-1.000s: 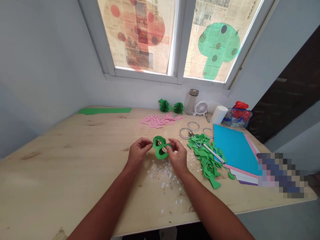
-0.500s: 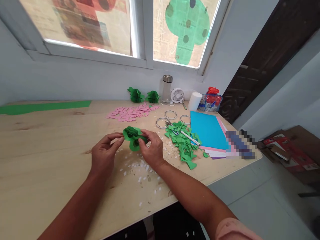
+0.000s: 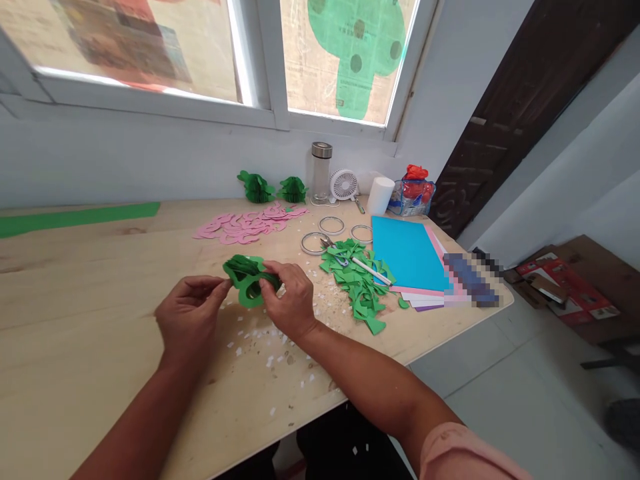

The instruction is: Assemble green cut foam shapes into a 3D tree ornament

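Note:
A green paper craft [image 3: 247, 283], made of many layered cut-out sheets with rounded lobes and fanned open on its upper left, is held above the wooden table. My right hand [image 3: 290, 297] is closed on its right side, thumb in front and fingers behind. On the other side, my left hand [image 3: 193, 310] is closed in a pinch, its fingertips at the craft's lower left edge. The exact spot between those fingertips is too small to make out. Two similar green paper pieces [image 3: 256, 187] stand by the wall.
Pink paper cut-outs [image 3: 245, 223] lie behind my hands. Green scraps [image 3: 363, 287] with scissors [image 3: 336, 252] and a white pen [image 3: 371, 271] are to the right, near tape rolls [image 3: 331, 225] and coloured sheets [image 3: 410, 253]. A glass bottle [image 3: 321, 173] and small fan [image 3: 344, 185] stand behind.
The view has shifted, so the scene sits further left. Both hands and the craft have moved slightly left, and the craft is turned a little, its lower lobe opening showing more.

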The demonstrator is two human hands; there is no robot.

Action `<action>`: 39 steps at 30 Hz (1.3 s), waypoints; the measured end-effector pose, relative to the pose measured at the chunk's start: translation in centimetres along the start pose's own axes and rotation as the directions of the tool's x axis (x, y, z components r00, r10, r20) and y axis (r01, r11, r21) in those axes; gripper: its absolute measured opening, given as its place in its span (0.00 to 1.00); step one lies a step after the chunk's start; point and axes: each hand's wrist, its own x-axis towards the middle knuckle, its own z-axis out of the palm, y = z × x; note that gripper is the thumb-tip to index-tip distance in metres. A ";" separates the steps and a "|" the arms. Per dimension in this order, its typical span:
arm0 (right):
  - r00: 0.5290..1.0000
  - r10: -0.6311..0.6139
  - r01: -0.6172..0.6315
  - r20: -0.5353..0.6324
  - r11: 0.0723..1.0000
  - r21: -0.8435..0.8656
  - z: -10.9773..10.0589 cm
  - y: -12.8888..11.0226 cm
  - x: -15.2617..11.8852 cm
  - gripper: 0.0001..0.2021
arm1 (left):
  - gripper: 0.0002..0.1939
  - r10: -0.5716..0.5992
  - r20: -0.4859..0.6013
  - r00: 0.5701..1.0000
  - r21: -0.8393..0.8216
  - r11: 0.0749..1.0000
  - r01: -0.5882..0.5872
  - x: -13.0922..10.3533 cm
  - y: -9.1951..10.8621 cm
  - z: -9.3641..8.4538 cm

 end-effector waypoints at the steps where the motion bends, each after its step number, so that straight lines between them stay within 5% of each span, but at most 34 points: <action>1: 1.000 0.005 -0.005 0.005 1.000 -0.006 0.0 0.0 0.0 0.11 | 0.12 0.006 -0.001 1.000 0.007 1.000 -0.006 0.0 -0.1 0.0; 8: 0.998 0.068 -0.067 0.012 0.998 -0.016 0.0 0.6 -0.1 0.11 | 0.10 0.105 -0.021 0.994 0.034 0.994 -0.104 -0.4 0.2 -0.2; 12: 0.996 0.083 -0.083 0.020 0.996 0.016 -0.2 0.5 -0.2 0.11 | 0.09 0.190 0.212 0.959 0.073 0.975 -0.210 -0.8 0.5 -0.2; 15: 0.997 0.065 -0.066 0.037 0.997 0.034 -0.2 0.2 -0.3 0.11 | 0.13 0.080 0.311 0.947 0.061 0.993 -0.104 -0.9 0.5 0.0; 23: 0.984 -0.017 0.004 0.175 0.997 0.074 0.0 -1.0 -1.1 0.11 | 0.13 -0.037 0.364 0.931 -0.126 0.988 0.088 -0.6 0.8 -0.1; 30: 0.956 0.188 -0.237 0.223 0.948 0.213 -0.2 -0.7 -0.9 0.14 | 0.08 0.122 0.337 0.934 0.064 0.986 -0.152 -0.7 1.4 -0.5; 39: 0.835 0.407 -0.546 0.370 0.692 0.472 0.3 0.6 -0.5 0.17 | 0.01 0.300 0.492 0.817 0.163 0.890 -0.426 -1.1 2.5 -0.3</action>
